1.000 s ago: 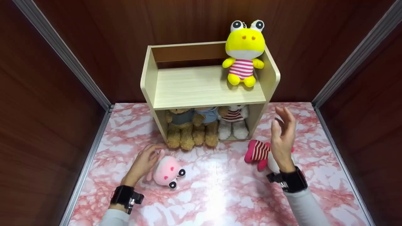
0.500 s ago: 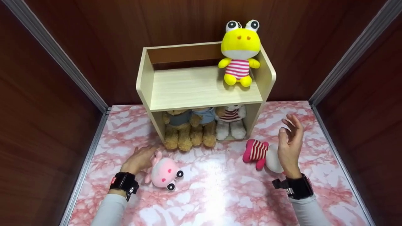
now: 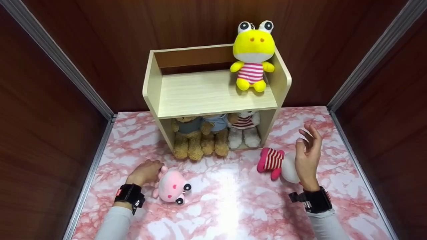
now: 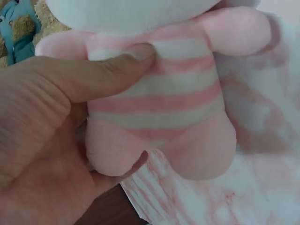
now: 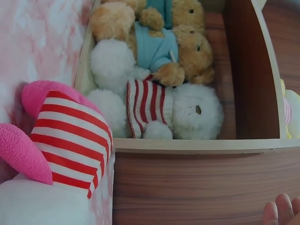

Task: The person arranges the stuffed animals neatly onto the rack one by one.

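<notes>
My left hand (image 3: 145,173) grips a pink plush frog (image 3: 171,186) that lies on its back, its head toward me. In the left wrist view, the thumb (image 4: 117,70) presses across the striped belly and the fingers go behind the body. My right hand (image 3: 308,158) hovers with loosely bent fingers over a second plush toy (image 3: 272,159), pink with a red-and-white striped shirt. That hand holds nothing and partly hides the toy's head in the head view.
Centred at the back stands a two-tier wooden shelf (image 3: 213,110). A yellow plush frog (image 3: 252,71) sits on top at the right. Below are two brown teddy bears (image 3: 187,143) and a white bear (image 3: 244,133). Dark panels (image 3: 46,133) wall in the marbled table (image 3: 206,213).
My left hand has moved from beside the frog's arm to a grip on its body, and the frog has shifted slightly. My right hand has drifted a little right and lower.
</notes>
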Available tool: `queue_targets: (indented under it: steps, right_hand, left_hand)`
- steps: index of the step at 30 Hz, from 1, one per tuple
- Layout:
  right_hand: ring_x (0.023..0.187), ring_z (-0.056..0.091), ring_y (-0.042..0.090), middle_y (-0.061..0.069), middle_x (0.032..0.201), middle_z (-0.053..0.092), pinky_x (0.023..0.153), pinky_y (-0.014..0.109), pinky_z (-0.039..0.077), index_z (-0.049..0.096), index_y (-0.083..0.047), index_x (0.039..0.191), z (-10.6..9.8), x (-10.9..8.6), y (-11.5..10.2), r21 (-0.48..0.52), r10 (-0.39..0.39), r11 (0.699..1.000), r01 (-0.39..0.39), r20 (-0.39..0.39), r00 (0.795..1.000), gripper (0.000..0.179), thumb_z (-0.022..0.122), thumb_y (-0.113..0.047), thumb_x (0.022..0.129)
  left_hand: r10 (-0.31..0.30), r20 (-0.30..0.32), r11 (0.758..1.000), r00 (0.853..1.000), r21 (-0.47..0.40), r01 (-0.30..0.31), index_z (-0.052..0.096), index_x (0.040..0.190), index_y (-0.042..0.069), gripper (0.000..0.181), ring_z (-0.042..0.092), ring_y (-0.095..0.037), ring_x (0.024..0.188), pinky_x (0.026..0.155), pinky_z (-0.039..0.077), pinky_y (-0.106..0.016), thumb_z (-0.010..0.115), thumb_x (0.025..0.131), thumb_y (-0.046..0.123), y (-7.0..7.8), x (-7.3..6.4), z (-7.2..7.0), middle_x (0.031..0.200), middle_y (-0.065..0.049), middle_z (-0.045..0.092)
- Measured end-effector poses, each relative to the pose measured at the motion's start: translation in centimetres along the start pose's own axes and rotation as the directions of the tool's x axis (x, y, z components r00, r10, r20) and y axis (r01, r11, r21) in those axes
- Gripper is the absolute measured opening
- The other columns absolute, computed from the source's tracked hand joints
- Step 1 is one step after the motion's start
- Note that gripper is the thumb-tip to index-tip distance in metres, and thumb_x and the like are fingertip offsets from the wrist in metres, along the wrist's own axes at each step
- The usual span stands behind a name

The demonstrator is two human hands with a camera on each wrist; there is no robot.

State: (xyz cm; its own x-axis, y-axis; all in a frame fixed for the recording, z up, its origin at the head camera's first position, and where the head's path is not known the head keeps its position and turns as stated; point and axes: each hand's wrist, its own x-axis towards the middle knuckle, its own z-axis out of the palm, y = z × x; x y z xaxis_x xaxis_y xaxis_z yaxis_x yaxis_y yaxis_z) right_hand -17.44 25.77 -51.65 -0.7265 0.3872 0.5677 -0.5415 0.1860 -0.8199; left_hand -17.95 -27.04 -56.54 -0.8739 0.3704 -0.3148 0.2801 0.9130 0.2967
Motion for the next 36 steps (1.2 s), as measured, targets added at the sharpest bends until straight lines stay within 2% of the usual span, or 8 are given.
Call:
queue_targets:
  steps: [4,7,10,13,19,23,31,36]
  right_hand:
    - [0.126,0.053,0.041,0.012,0.142,0.055,0.104,0.034,0.044,0.038,0.016,0.145,0.2,-0.1,-1.2,-0.007,0.001,1.000,-0.001,0.003,1.000,0.049,0.044,0.019,0.096]
    - [0.126,0.053,0.042,0.004,0.142,0.055,0.104,0.033,0.044,0.038,0.016,0.144,0.4,-0.2,-2.2,-0.006,0.002,1.000,-0.002,0.006,1.000,0.049,0.043,0.019,0.096]
    - [0.126,0.053,0.040,0.014,0.143,0.054,0.105,0.030,0.044,0.040,0.013,0.145,0.8,-0.3,-2.9,-0.016,0.007,1.000,-0.007,0.014,1.000,0.049,0.044,0.018,0.097]
    - [0.127,0.051,0.045,0.025,0.144,0.050,0.106,0.032,0.043,0.039,0.012,0.146,1.0,-0.4,-3.2,-0.022,0.011,1.000,-0.011,0.029,1.000,0.048,0.044,0.017,0.098]
    - [0.127,0.052,0.044,0.027,0.146,0.049,0.108,0.038,0.043,0.039,0.014,0.146,1.2,-0.7,-3.3,-0.025,0.023,0.999,-0.022,0.040,0.999,0.049,0.045,0.018,0.098]
    - [0.127,0.054,0.038,0.023,0.145,0.051,0.107,0.034,0.044,0.040,0.013,0.145,1.3,-0.7,-3.4,-0.021,0.021,1.000,-0.020,0.037,0.999,0.048,0.045,0.019,0.098]
    - [0.129,0.051,0.042,0.023,0.147,0.049,0.111,0.038,0.042,0.041,0.010,0.147,1.7,-0.5,-1.9,-0.021,0.008,1.000,-0.007,0.053,0.999,0.049,0.044,0.018,0.098]
    - [0.130,0.052,0.032,0.024,0.148,0.048,0.111,0.037,0.042,0.040,0.007,0.148,2.0,-0.7,-1.0,-0.019,0.020,1.000,-0.018,0.072,0.997,0.049,0.045,0.015,0.100]
  left_hand:
    - [0.071,-0.043,0.997,0.997,0.005,-0.071,0.068,0.105,0.010,0.026,0.063,-0.037,0.104,0.097,0.050,-0.057,0.081,0.083,0.004,-0.3,-0.9,-0.1,0.111,-0.012,0.069]
    - [0.151,-0.116,0.986,0.982,-0.055,-0.158,0.068,0.111,0.010,0.029,0.062,-0.037,0.108,0.097,0.050,-0.057,0.082,0.085,0.011,-0.1,-1.5,-0.1,0.117,-0.014,0.068]
    - [0.221,-0.213,0.951,0.952,-0.170,-0.259,0.068,0.115,0.010,0.033,0.063,-0.034,0.109,0.096,0.052,-0.054,0.082,0.087,0.015,0.6,-1.5,0.3,0.120,-0.013,0.068]
    - [0.231,-0.294,0.898,0.928,-0.302,-0.320,0.068,0.120,0.010,0.037,0.063,-0.026,0.102,0.090,0.054,-0.047,0.083,0.088,0.020,1.9,-1.0,1.1,0.116,-0.008,0.067]
    - [0.137,-0.374,0.822,0.917,-0.474,-0.316,0.067,0.119,0.010,0.035,0.057,-0.016,0.092,0.081,0.050,-0.033,0.081,0.090,0.024,4.7,0.1,2.0,0.104,0.001,0.061]
    - [0.047,-0.427,0.769,0.903,-0.562,-0.305,0.065,0.119,0.006,0.036,0.057,-0.016,0.096,0.085,0.050,-0.032,0.082,0.089,0.019,6.5,0.7,2.4,0.107,-0.001,0.063]
    - [-0.134,-0.480,0.573,0.867,-0.752,-0.327,0.064,0.119,-0.001,0.038,0.054,-0.013,0.089,0.081,0.048,-0.026,0.082,0.087,0.005,10.7,2.4,4.5,0.096,-0.003,0.060]
    - [-0.186,-0.504,0.470,0.843,-0.799,-0.374,0.058,0.135,-0.006,0.055,0.061,-0.020,0.109,0.093,0.052,-0.032,0.081,0.085,-0.002,12.3,3.3,5.3,0.123,-0.018,0.066]
